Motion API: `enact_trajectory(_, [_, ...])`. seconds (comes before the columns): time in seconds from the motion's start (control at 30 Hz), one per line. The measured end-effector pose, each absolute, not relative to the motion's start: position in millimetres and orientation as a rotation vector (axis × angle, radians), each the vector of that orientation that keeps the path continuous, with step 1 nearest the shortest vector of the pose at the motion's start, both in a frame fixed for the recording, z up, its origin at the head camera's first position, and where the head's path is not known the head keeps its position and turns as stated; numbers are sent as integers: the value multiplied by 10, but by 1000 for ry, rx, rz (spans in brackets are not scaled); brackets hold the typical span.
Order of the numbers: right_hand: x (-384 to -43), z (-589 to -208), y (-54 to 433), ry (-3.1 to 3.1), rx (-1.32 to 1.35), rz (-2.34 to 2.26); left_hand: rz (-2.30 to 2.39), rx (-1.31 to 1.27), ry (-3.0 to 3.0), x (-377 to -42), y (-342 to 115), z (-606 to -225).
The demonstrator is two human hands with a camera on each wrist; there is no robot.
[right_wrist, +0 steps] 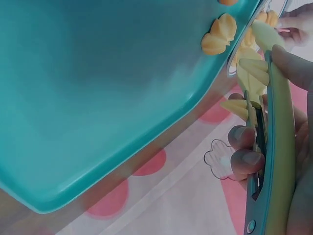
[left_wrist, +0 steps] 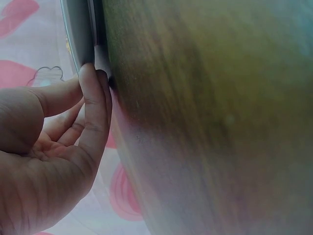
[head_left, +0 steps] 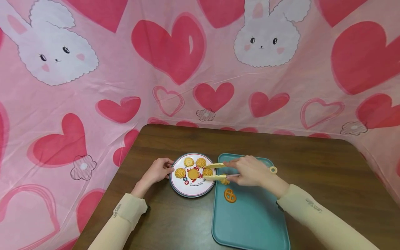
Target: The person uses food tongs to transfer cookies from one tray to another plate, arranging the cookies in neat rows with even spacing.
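Observation:
My left hand (head_left: 159, 170) pinches the left rim of a round white plate (head_left: 190, 191) between thumb and fingers; the plate's edge (left_wrist: 80, 34) shows in the left wrist view. On the plate lie several golden swirl cookies (head_left: 180, 173). My right hand (head_left: 248, 171) grips yellow-and-teal tongs (right_wrist: 279, 147) whose tips reach over the plate's right side. One swirl cookie (head_left: 207, 172) lies between the spread tong tips, on the plate; whether they touch it, I cannot tell. Under the tongs, another cookie (head_left: 225, 181) is partly covered on the teal tray (head_left: 250, 222).
A pretzel (head_left: 230, 195) lies on the tray near its left edge. By the right wrist, a pale ring (head_left: 273, 169) shows at the tray's right edge. Plate and tray stand side by side on a brown wooden table (head_left: 328, 180), with a pink heart-patterned cloth (head_left: 168, 45) behind.

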State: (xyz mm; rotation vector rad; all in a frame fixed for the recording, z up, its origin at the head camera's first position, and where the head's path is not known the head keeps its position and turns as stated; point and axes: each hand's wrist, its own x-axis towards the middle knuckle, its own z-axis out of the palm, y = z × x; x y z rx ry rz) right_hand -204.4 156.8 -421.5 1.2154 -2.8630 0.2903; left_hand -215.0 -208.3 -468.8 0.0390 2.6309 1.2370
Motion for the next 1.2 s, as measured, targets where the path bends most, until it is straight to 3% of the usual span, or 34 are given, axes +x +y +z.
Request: enact_trajectory(1.2, [-2030, -4221, 1644, -2873, 1141, 291, 1231, 44, 2629, -2142, -2093, -4694])
